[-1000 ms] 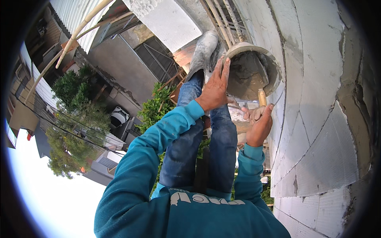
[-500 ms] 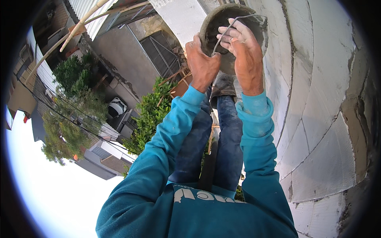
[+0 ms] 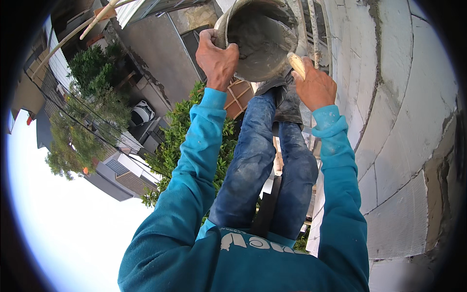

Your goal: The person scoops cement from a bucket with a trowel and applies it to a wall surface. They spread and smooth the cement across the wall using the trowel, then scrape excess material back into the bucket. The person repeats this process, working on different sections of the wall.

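A round, mortar-smeared bucket (image 3: 222, 30) is tilted toward me at the top of the view. Wet grey mortar (image 3: 253, 36) coats its inside. My left hand (image 3: 219, 59) grips the bucket's left rim, with the thumb at the edge and the fingers partly hidden behind it. My right hand (image 3: 317, 86) is closed around a pale wooden-handled tool (image 3: 296, 64), beside the bucket's lower right edge. The tool's working end cannot be made out.
A wall of large pale blocks (image 3: 394, 102) with mortar joints rises close on my right. Below are my legs and boots (image 3: 288, 104), near wooden framing (image 3: 238, 97). Trees (image 3: 187, 131), roofs and a parked vehicle (image 3: 142, 114) lie far below left, with bamboo poles (image 3: 63, 51) at upper left.
The bucket has tipped so its inside shows more, and my left hand has shifted left with its rim. My right hand, open over the bucket before, now grips the wooden-handled tool.
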Demonstrator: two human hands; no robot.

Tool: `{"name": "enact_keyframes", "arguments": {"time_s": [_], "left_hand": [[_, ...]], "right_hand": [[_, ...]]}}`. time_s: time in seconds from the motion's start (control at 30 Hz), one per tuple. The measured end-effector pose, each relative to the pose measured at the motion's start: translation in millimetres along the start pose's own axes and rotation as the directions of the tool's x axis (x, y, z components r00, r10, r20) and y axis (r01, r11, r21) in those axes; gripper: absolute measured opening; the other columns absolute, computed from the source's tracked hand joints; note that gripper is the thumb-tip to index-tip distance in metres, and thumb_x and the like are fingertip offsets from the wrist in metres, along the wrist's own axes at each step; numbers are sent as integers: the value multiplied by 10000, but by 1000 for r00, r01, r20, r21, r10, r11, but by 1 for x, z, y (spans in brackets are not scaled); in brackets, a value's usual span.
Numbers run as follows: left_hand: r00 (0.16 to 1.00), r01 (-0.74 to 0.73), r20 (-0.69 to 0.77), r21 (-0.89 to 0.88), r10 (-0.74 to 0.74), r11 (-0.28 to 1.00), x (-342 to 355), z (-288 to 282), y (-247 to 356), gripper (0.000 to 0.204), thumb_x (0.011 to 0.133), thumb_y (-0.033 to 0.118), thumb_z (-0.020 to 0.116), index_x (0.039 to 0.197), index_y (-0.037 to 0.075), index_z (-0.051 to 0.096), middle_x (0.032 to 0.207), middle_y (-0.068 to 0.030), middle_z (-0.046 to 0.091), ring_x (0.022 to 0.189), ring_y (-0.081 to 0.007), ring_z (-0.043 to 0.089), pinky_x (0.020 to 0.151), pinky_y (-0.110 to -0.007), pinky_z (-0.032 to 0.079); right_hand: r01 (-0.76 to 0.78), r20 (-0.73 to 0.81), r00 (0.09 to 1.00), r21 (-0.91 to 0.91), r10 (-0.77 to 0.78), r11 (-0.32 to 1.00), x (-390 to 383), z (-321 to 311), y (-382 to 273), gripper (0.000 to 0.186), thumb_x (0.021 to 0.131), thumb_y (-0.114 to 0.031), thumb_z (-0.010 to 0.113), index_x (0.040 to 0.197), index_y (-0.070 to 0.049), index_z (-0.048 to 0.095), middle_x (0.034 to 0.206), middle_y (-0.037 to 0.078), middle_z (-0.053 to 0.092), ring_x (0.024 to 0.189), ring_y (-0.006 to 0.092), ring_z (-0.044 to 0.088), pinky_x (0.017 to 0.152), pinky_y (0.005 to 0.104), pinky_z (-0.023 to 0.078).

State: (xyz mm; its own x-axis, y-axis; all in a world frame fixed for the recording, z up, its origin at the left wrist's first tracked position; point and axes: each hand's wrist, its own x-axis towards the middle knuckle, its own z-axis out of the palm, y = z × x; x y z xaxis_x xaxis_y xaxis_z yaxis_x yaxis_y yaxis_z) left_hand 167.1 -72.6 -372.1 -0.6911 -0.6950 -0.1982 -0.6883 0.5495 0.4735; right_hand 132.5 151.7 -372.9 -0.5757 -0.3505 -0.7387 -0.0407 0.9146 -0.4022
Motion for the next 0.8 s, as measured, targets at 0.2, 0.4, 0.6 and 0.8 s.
{"name": "enact_keyframes", "arguments": {"time_s": [0.2, 0.4, 0.6, 0.8], "left_hand": [[957, -272, -150, -160, 249, 949, -4, 8, 9, 340, 604, 75, 668, 918, 23, 549, 775, -124, 580, 651, -236, 571, 655, -326, 506], [962, -270, -116, -327, 246, 905, 1, 9, 0, 334, 613, 70, 666, 924, 24, 552, 778, -97, 577, 662, -182, 567, 646, -295, 499], [991, -18, -122, -466, -45, 885, 11, 3, -37, 355, 638, 51, 669, 965, -1, 543, 806, -38, 579, 684, -110, 540, 654, -257, 478], [954, 179, -88, -602, -288, 778, 7, 8, -63, 373, 668, 25, 666, 1005, -6, 510, 862, -37, 562, 719, -87, 526, 666, -235, 466]], "right_hand": [[116, -95, 986, -217, -139, 969, 0, -10, 30, 441, 841, -161, 666, 1246, -70, 516, 848, 183, 655, 759, 373, 680, 700, 469, 542], [265, 98, 954, 162, -283, 950, -18, 12, 39, 463, 818, -159, 690, 1236, -29, 540, 934, 233, 677, 831, 412, 673, 735, 475, 525], [161, 195, 932, 533, -305, 831, -5, 24, 43, 451, 818, -203, 730, 1197, -2, 592, 1005, 216, 683, 917, 312, 681, 825, 382, 514], [58, 304, 912, 570, -276, 820, 19, 9, 43, 442, 833, -211, 730, 1197, -2, 594, 1031, 145, 672, 927, 193, 632, 845, 327, 492]]}}
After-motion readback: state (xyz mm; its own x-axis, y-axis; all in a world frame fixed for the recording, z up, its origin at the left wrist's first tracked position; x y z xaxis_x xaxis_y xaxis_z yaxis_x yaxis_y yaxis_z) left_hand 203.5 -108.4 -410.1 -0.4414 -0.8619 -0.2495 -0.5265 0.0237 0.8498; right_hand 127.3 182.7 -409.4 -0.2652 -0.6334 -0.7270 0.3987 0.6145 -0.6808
